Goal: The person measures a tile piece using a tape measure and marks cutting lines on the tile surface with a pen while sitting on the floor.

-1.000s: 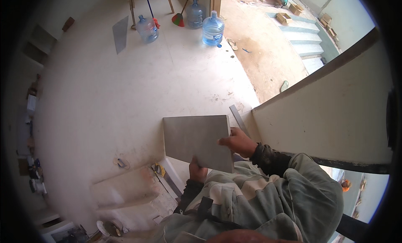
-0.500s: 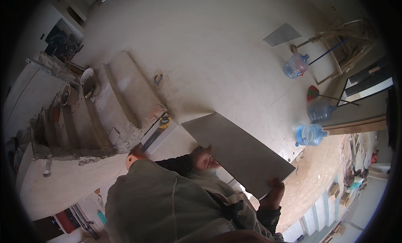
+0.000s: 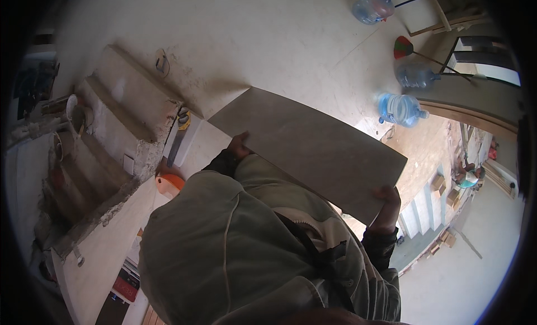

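Observation:
A large rectangular grey tile (image 3: 313,140) is held in front of my body, tilted, its long side running from upper left to lower right. My left hand (image 3: 239,146) grips the near long edge toward the left end. At the right end, my right hand (image 3: 387,206) is closed round the short edge near the lower corner, thumb on the top face. The fingers under the tile are hidden. Left of my left hand, a saw-like tool (image 3: 180,136) with a yellow and black handle lies on a pale ledge beside an orange object (image 3: 169,184).
Rough concrete steps (image 3: 120,104) rise at the left, with buckets (image 3: 78,117) on them. A sandal (image 3: 162,63) lies on the floor ahead. Right of the tile are a blue water bottle (image 3: 401,109), another bottle (image 3: 415,75) and a broom (image 3: 403,47). Stairs (image 3: 422,210) descend at the lower right.
The tile has come up higher in the view and looks larger, with both hands still on it. The surroundings have shifted up and left as my head moved.

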Demonstrator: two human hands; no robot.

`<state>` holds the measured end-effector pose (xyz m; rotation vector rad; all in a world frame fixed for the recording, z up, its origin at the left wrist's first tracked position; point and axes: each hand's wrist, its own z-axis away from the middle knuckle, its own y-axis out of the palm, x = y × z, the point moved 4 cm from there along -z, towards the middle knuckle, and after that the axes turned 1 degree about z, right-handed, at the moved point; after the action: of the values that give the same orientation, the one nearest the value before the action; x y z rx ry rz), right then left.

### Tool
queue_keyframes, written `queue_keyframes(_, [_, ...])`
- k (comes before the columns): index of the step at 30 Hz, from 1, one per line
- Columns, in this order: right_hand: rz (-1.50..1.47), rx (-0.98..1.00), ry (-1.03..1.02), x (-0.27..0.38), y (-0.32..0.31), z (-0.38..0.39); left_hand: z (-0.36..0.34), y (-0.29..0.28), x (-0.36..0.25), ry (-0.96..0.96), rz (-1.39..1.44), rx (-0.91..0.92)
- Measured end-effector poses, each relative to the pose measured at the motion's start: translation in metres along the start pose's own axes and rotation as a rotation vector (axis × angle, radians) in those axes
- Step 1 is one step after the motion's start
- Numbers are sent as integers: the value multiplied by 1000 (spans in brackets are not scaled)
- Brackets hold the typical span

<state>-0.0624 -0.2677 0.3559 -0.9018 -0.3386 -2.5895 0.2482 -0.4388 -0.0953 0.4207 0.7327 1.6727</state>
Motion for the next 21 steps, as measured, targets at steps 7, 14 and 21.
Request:
queue_keyframes(7, [-142,-107,82,33,-76,-10,-5,40,-31,-176,-8,-227])
queue_keyframes(14, [-91,-293,-170,72,-254,5,-50,224,44,-354,-732,-180])
queue_keyframes(21, [-794,-482,-156,91,-410,26,-150,353,172,-626,-915,-118])
